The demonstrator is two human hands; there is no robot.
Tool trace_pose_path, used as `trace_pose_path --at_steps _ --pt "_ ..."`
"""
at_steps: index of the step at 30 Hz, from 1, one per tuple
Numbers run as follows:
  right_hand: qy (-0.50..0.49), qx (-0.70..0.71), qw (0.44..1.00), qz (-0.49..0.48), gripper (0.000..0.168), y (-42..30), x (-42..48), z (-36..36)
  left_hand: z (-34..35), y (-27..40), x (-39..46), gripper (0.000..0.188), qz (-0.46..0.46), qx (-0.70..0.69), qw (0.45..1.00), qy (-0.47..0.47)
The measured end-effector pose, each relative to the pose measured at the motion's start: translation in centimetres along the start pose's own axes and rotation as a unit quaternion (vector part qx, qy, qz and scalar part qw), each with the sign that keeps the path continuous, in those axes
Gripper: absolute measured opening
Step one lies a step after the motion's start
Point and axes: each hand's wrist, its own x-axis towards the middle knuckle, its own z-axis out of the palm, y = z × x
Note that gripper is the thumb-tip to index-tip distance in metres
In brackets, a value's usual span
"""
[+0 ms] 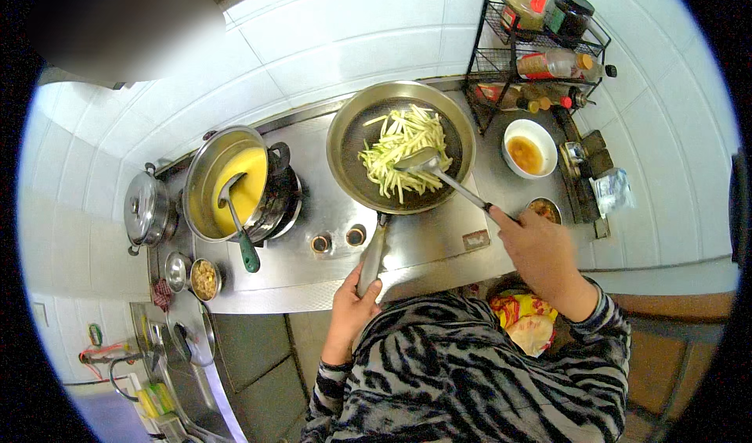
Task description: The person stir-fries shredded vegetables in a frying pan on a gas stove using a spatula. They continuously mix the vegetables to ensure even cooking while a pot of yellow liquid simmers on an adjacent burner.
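Note:
My left hand point(355, 303) grips the long handle of a frying pan point(339, 167) on the steel gas stove point(305, 208). Pale green vegetable strips point(405, 140) are heaped in the middle of the pan. With its fingers closed around the dark handle, my right hand point(539, 252) holds a metal spatula point(424, 160). The spatula's blade rests on the right part of the heap and hides some strips. To the pan's left, a steel pot point(197, 199) contains yellow liquid point(249, 170), with a green-handled ladle point(249, 255) leaning in it.
A lidded pot point(141, 205) and small metal bowls point(205, 279) stand at the left. At the right are a white bowl of brownish liquid point(530, 149), a small bowl point(545, 210) and a black wire rack point(493, 61) of bottles and jars. Sink point(220, 378) lies lower left.

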Motion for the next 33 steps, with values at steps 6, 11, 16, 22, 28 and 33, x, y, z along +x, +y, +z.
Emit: trace_pose_path --at_steps 6,11,16,22,28,33 --pt "0.053 0.017 0.998 -0.002 0.034 -0.6 5.3 6.0 0.4 1.6 -0.4 0.055 0.002 0.011 1.0 0.003" --pt "0.021 0.018 0.998 0.049 0.033 0.2 3.3 1.4 0.2 0.2 -0.6 0.057 -0.001 -0.02 1.0 0.003" --pt "-0.004 0.026 1.0 0.015 0.036 0.0 -0.9 -2.0 0.3 0.4 -0.4 0.058 -0.007 -0.02 1.0 -0.007" --pt "0.035 0.055 0.998 0.014 0.035 -0.4 2.8 3.6 0.2 1.6 -0.6 0.057 -0.024 -0.009 1.0 -0.011" --pt "0.069 0.067 0.994 0.044 0.037 0.0 1.5 1.4 0.0 0.8 -0.6 0.057 -0.034 -0.016 0.999 -0.005" --pt "0.085 0.057 0.995 0.006 0.038 0.3 5.2 7.7 0.2 1.5 -0.7 0.056 -0.026 -0.017 0.999 -0.015"
